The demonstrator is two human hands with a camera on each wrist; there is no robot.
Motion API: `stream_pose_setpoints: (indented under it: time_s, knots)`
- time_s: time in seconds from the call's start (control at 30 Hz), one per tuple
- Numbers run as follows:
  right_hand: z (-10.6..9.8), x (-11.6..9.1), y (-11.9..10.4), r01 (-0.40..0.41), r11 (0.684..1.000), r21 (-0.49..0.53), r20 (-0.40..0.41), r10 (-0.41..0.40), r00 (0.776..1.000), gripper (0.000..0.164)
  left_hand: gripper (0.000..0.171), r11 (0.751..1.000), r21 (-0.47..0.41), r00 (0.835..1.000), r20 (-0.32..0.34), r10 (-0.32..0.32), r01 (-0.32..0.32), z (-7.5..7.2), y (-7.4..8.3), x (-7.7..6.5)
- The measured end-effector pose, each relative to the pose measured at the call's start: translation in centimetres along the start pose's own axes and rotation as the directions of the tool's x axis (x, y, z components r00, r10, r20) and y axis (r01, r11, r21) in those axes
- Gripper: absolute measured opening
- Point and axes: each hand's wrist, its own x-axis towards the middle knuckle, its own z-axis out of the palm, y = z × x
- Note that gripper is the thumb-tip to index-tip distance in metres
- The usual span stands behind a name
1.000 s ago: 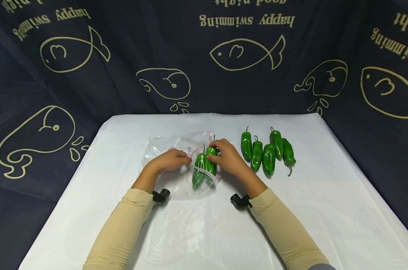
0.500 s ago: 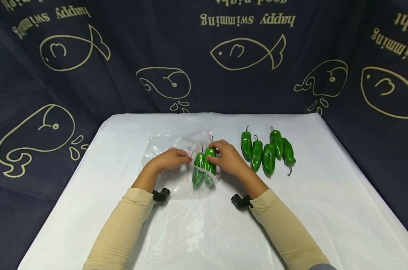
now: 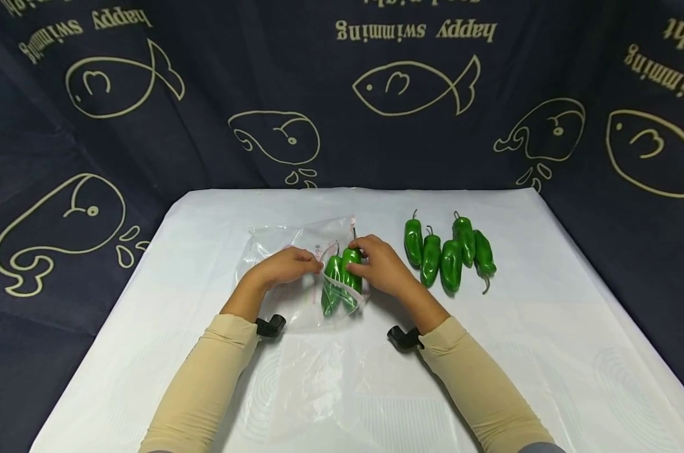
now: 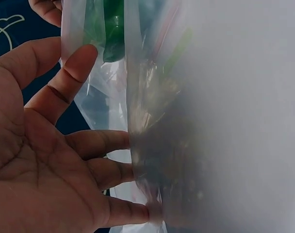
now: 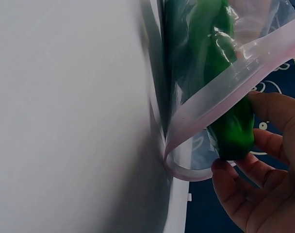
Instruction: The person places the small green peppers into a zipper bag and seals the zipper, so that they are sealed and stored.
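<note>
A clear zip-lock bag (image 3: 270, 242) with a pinkish seal strip lies on the table, its mouth spread toward the right. My left hand (image 3: 287, 265) pinches the rim of the mouth; in the left wrist view its thumb and a finger meet at the bag's edge. A green pepper (image 3: 351, 269) is held at its stem end by my right hand (image 3: 380, 265), its lower part inside the mouth. Left of it, another green pepper (image 3: 331, 280) sits partly in the bag. The right wrist view shows the held pepper (image 5: 235, 128) passing behind the seal strip (image 5: 210, 107).
Several more green peppers (image 3: 451, 266) lie grouped on the white-covered table (image 3: 562, 327), right of my right hand. A dark blue curtain (image 3: 330, 151) with fish and whale drawings hangs behind the table and along both sides.
My right hand has shifted slightly left with its pepper, bringing it closer to the pepper beside it. The left hand stays at the bag's rim.
</note>
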Motion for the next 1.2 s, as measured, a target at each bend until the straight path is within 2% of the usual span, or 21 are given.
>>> stream_pose_setpoints:
  time_s: [0.4, 0.57, 0.77, 0.93, 1.2]
  knots:
    - [0.2, 0.2, 0.3, -0.048, 0.999, 0.001, 0.046, 0.048, 0.998, 0.037, 0.025, 0.999, 0.016, 0.999, 0.0, 0.034, -0.034, 0.0, 0.0, 0.0]
    - [0.2, 0.2, 0.4, -0.045, 0.999, 0.01, 0.059, 0.044, 0.997, 0.036, 0.026, 1.0, 0.007, 1.0, -0.012, 0.02, -0.02, 0.0, 0.2, 0.0]
    - [0.2, 0.4, 0.4, -0.054, 0.999, 0.005, 0.071, 0.054, 0.996, 0.035, 0.025, 1.0, -0.006, 0.999, -0.051, 0.016, -0.016, 0.4, 0.4, 0.3]
    - [0.1, 0.5, 0.3, -0.066, 0.998, 0.0, 0.075, 0.065, 0.995, 0.035, 0.025, 1.0, 0.022, 0.994, -0.105, 0.02, -0.018, 0.8, 0.9, 0.2]
    - [0.2, 0.4, 0.3, -0.063, 0.998, 0.015, 0.069, 0.062, 0.996, 0.035, 0.017, 0.999, 0.04, 0.99, -0.141, 0.013, -0.007, 1.0, 1.4, 0.2]
